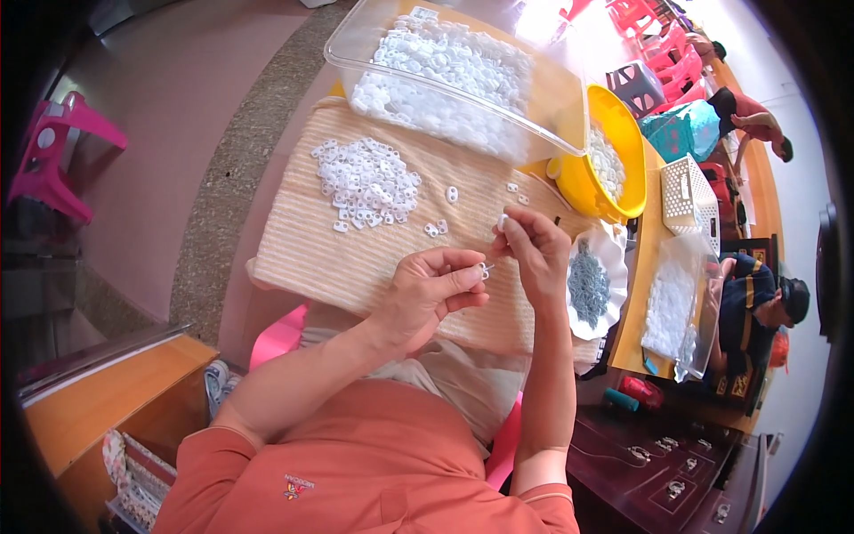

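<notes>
My left hand is closed, pinching a small white plastic piece with a thin metal pin sticking out toward the right. Just above and to the right, my right hand grips another small white plastic piece between thumb and fingertips. Both hands are over a striped beige cloth. A heap of flat white two-holed pieces lies on the cloth at the left, with a few loose white pieces nearer my hands. Beside my right wrist is a white wavy-rimmed bowl of grey metal pins.
Beyond the cloth stands a large clear bin of white parts. A yellow basin with more white pieces is at the right, near a white perforated basket and a clear tub. Other people sit at the far right. A pink stool stands at left.
</notes>
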The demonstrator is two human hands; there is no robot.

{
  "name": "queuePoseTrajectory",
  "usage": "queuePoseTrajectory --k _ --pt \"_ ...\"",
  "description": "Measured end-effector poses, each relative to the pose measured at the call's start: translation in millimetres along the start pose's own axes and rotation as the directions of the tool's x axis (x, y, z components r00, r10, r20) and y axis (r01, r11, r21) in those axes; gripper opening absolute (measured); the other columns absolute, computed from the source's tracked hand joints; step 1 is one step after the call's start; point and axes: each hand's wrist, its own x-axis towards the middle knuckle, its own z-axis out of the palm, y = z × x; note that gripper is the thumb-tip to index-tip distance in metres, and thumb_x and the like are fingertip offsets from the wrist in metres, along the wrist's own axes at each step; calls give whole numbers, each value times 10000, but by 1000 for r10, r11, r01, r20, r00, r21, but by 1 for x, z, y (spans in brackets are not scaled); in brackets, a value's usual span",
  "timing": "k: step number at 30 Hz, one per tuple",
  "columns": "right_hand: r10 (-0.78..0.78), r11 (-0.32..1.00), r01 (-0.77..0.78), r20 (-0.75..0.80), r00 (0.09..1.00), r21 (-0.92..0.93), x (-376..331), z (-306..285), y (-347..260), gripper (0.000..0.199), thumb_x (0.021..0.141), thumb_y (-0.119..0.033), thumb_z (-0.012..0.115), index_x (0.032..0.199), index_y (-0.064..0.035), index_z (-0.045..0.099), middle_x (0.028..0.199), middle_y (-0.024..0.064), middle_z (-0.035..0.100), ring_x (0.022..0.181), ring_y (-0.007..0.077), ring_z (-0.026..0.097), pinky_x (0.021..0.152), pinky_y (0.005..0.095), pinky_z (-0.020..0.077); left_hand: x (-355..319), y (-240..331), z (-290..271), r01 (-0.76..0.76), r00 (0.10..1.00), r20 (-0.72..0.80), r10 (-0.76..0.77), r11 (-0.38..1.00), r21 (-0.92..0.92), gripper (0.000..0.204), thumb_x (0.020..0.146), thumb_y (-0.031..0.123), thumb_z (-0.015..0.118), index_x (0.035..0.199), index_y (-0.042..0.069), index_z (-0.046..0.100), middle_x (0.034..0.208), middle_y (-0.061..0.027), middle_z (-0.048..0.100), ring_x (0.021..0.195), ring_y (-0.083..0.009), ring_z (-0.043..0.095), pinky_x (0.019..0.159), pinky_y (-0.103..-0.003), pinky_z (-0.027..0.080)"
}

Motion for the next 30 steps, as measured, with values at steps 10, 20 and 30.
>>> queuePoseTrajectory --k 10,20,30 --pt "30 1000 -30 -97 995 1 -44 -6 18 227 885 -38 625 1098 40 629 876 83 667 728 111 630 670 237 541 0 -5 -1 8 1000 -22 -7 999 40 164 880 46 618 1037 -2 616 905 -63 644 794 -129 634 747 -270 558" --pt "-230 887 197 -32 973 -417 -46 -10 -3 147 853 13 592 994 21 634 867 84 635 732 160 625 623 271 489 0 -5 -2 7 1000 -29 -5 998 69 174 881 47 616 1046 -10 611 902 -63 637 795 -127 631 747 -272 556" --pt "-275 615 340 210 938 -711 -39 -10 -2 197 776 4 595 970 -3 627 910 153 624 790 340 615 695 388 487 0 -2 1 19 998 -53 -14 996 88 157 881 38 614 1029 -13 613 904 -65 637 788 -123 631 741 -268 559"
